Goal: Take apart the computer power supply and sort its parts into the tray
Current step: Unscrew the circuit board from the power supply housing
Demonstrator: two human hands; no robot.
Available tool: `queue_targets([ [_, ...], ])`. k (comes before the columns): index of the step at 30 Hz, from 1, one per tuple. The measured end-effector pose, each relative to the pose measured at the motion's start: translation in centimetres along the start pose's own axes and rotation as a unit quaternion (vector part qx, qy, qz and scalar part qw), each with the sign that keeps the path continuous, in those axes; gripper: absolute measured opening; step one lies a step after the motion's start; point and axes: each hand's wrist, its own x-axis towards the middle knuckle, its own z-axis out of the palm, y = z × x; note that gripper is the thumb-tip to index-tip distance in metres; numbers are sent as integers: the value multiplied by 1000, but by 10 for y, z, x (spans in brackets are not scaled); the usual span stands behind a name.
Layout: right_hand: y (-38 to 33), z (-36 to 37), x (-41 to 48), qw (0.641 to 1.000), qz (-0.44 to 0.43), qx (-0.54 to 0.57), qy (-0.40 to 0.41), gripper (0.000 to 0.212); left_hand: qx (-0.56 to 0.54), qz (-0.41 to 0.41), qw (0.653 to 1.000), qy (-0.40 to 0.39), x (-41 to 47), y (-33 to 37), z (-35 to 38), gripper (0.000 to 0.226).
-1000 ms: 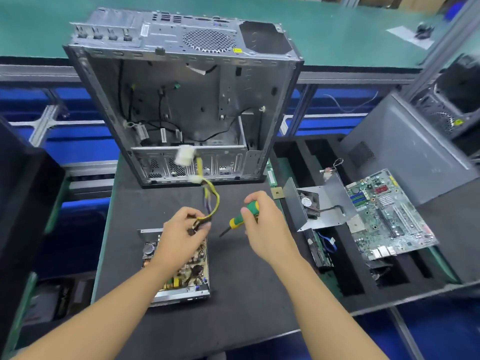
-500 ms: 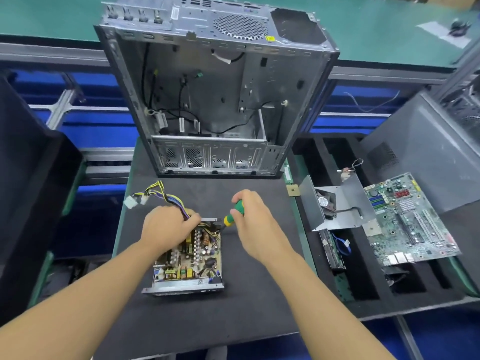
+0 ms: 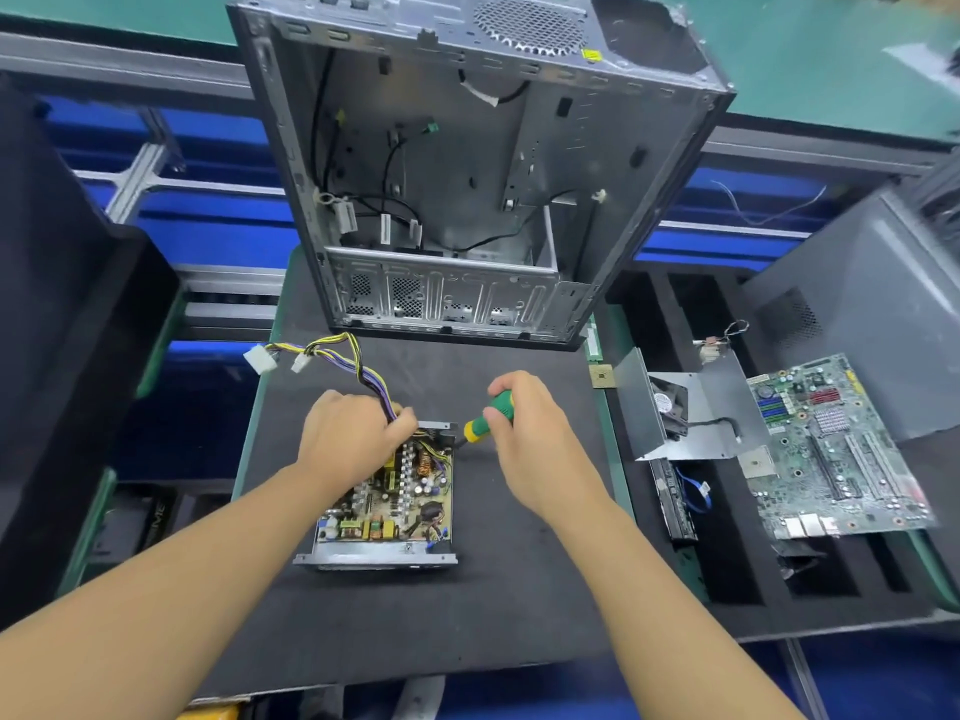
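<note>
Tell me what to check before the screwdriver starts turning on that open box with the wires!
1. Open grey metal power supply box lies flat on the black mat: ok.
2. Left hand grips the yellow and purple wire bundle at the box's far end: ok.
3. Right hand grips the green and yellow screwdriver: ok.
4. Screwdriver tip seated in a screw: cannot tell, it is too dark there.
5. Black foam tray has a bare slot: ok.
</note>
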Motion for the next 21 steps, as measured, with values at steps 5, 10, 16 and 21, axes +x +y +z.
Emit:
queue_targets([
  [5,0,0,0,1000,0,-5,3,10,10,-2,1000,-4,0,0,-1,46],
  [10,0,1,-2,1000,-5,-5,9,11,13,-4,1000,-2,-2,0,0,44],
  [16,1,3,-5,1000,-11,-23,8,11,14,-6,1000,-3,-1,0,2,44],
  [21,-8,5,-8,997,-36,-70,-12,17,18,-8,1000,-4,-1,0,1,42],
])
